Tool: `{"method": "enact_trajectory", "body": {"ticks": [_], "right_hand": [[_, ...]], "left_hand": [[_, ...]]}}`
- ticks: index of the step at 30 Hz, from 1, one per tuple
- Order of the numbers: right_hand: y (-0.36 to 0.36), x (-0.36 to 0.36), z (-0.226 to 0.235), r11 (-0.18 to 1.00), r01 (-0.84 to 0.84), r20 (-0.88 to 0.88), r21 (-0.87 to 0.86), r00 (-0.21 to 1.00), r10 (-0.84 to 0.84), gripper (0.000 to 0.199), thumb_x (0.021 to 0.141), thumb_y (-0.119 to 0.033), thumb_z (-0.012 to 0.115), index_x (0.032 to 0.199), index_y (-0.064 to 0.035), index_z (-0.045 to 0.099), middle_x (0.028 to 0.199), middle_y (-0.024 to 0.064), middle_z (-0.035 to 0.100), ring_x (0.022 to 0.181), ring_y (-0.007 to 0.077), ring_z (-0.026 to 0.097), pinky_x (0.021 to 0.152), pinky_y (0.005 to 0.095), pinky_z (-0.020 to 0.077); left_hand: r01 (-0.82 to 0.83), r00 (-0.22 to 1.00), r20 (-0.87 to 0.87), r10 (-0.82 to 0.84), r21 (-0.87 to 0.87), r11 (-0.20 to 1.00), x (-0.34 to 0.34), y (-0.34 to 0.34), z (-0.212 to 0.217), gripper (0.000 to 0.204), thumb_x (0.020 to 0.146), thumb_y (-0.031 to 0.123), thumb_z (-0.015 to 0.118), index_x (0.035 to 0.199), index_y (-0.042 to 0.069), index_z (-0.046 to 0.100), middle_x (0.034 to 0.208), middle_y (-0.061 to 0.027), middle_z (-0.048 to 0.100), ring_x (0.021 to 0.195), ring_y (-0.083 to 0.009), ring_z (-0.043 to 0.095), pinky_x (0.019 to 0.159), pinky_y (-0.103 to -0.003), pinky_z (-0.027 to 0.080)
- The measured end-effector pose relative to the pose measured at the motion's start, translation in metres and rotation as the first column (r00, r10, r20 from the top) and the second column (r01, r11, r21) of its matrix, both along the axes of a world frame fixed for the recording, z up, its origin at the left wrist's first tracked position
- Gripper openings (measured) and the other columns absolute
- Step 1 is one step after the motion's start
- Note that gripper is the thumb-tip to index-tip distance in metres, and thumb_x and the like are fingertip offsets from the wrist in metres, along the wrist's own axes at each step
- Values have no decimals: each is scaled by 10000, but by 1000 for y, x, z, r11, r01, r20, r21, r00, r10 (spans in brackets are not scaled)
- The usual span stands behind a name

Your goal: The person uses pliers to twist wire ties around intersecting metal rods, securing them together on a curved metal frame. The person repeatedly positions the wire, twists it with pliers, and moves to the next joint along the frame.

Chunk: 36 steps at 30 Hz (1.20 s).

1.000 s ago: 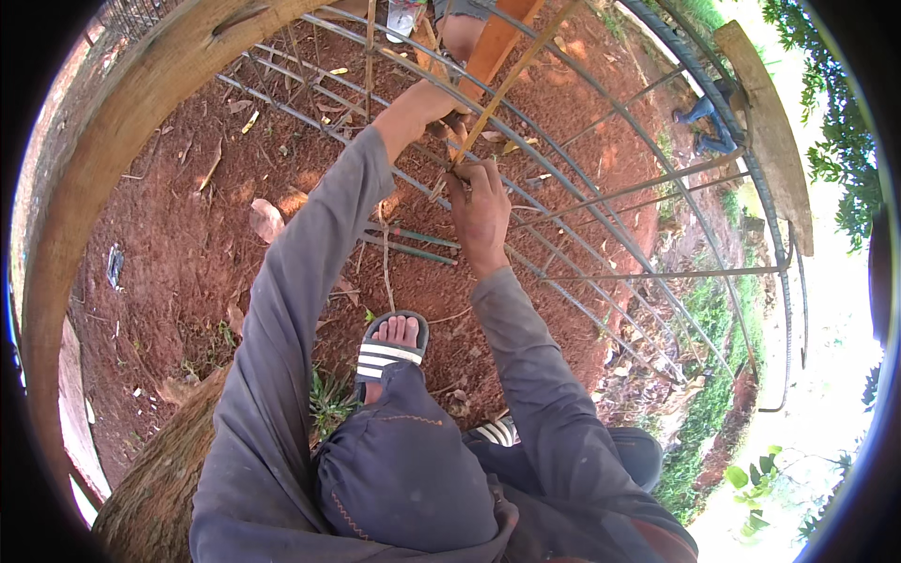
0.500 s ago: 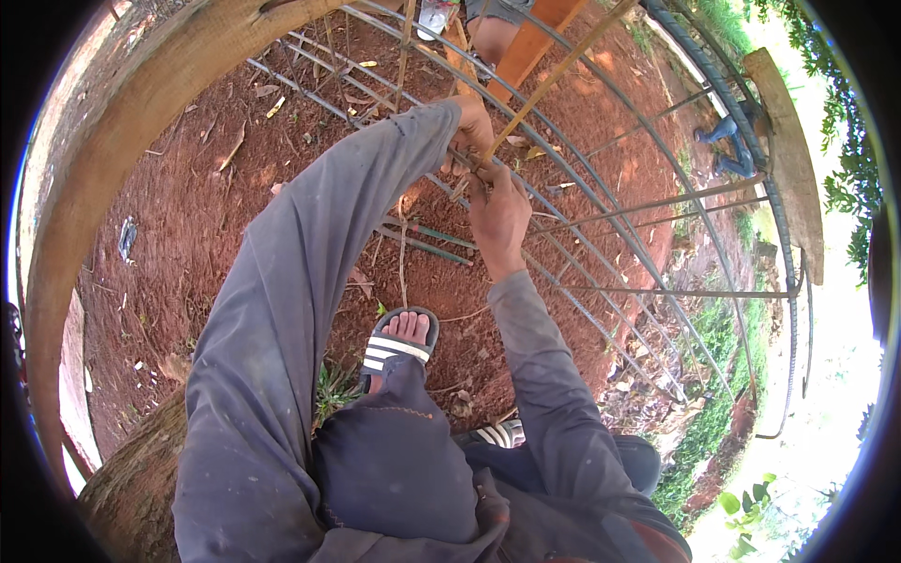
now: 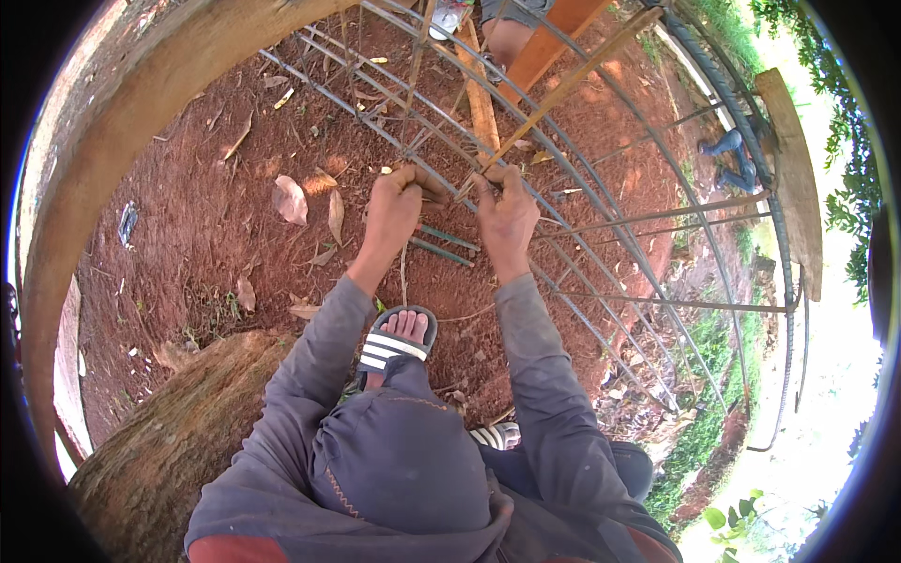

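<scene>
A cage of long steel reinforcing bars (image 3: 601, 192), crossed by thinner stirrups, runs from upper left to lower right in front of me. My right hand (image 3: 507, 220) is at a bar crossing, with thumb and fingers pinched on a thin tie wire (image 3: 463, 190). Just left of it, my left hand (image 3: 394, 211) is closed, fingertips curled toward the same crossing. Whatever lies between those left fingers is too small to make out. A brownish stirrup leg (image 3: 563, 89) slants up and right from the crossing.
A curved-looking timber beam (image 3: 122, 122) spans the upper left, and a log (image 3: 188, 432) lies at lower left. An orange board (image 3: 554, 47) and another person's knee (image 3: 509, 39) are at the top. My sandalled foot (image 3: 399, 342) rests on red soil below the cage.
My left hand has drawn back from over the bars, down and to the left, apart from the right hand. The right hand stays near the crossing.
</scene>
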State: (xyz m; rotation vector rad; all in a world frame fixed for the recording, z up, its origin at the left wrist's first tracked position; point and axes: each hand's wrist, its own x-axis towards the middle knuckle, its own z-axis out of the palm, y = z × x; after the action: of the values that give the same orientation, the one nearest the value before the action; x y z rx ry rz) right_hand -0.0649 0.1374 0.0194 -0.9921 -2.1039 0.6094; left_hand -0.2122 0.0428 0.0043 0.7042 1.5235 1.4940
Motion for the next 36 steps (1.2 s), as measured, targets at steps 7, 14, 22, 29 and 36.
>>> {"method": "enact_trajectory", "body": {"ticks": [7,14,22,29,36], "right_hand": [[0,-3,3,999,-26,-5,-30,1000,26,198,869,-184,743,942,-76,593,863,115,713,774,354,670,662,444,492],[1,0,2,999,-12,26,-45,1000,13,203,870,-201,738,962,-86,598,868,117,712,798,350,676,646,446,487],[2,0,2,997,-47,-43,-63,998,45,193,869,-151,747,945,-53,599,932,108,733,812,297,692,688,404,521],[4,1,7,969,-137,-203,-205,975,95,154,856,-56,748,893,-2,609,1041,108,743,885,246,709,749,336,552],[6,4,1,984,-150,-127,-95,982,137,141,841,-42,746,889,-9,618,1003,110,742,869,287,722,726,349,561]], "left_hand": [[28,999,-38,-12,437,899,0,79,-72,721,872,157,670,1497,37,330,1432,-189,494,1363,-292,443,1135,-408,367],[130,946,230,-230,384,914,-8,71,-86,434,855,173,711,1244,53,563,1171,-69,633,1100,-184,589,984,-369,441],[56,996,-76,-45,158,986,-4,25,-41,348,872,107,641,1212,74,578,943,-2,594,832,-101,581,723,-275,463],[18,959,-284,15,114,993,6,9,-10,338,854,63,652,1190,100,667,909,-34,650,751,-121,571,688,-301,470],[66,853,-510,109,314,947,5,19,-21,326,848,43,636,1166,87,698,971,-83,682,785,-134,610,693,-296,479]]}}
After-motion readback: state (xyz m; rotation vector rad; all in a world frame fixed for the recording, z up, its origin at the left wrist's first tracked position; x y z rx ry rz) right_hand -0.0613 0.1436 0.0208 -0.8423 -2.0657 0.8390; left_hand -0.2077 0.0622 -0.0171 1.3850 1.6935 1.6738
